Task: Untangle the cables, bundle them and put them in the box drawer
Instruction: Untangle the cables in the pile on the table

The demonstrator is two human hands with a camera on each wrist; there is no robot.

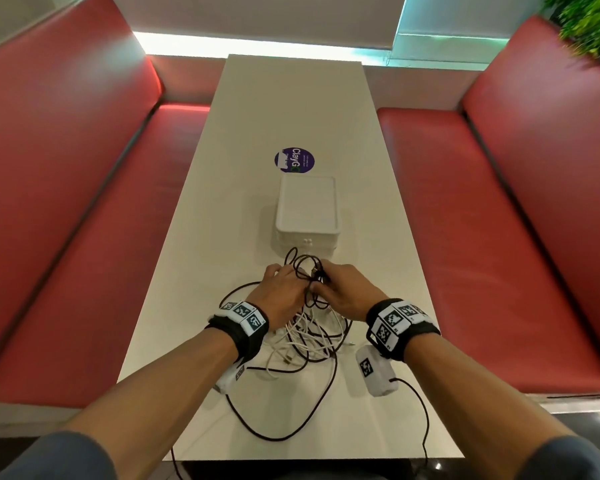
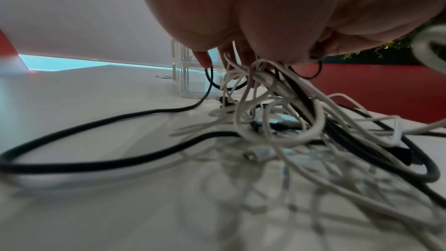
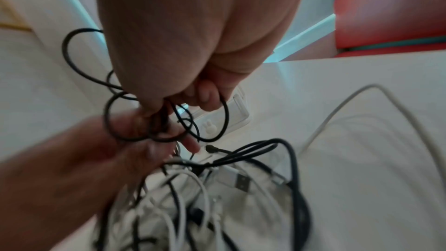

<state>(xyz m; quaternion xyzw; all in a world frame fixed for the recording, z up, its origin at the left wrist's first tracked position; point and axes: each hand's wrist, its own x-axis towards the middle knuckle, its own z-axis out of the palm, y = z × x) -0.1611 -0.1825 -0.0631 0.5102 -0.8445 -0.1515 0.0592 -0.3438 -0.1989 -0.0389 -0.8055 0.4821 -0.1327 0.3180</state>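
Note:
A tangle of black and white cables (image 1: 312,336) lies on the white table (image 1: 291,98), just in front of the white box drawer (image 1: 307,211), whose drawer front is closed. Both hands meet above the far end of the tangle. My left hand (image 1: 291,282) grips a bunch of white and black strands (image 2: 263,75) lifted off the table. My right hand (image 1: 326,285) pinches thin black cable loops (image 3: 166,121) right beside the left hand (image 3: 96,159). A long black cable (image 1: 274,434) loops toward the table's near edge. The box (image 3: 231,114) stands just past my fingertips (image 3: 207,100).
A round purple sticker (image 1: 294,160) lies behind the box. Red padded benches (image 1: 84,237) (image 1: 492,237) flank the narrow table. A green plant (image 1: 586,22) is at the far right. A black lead (image 1: 421,414) runs from my right wrist camera off the near edge.

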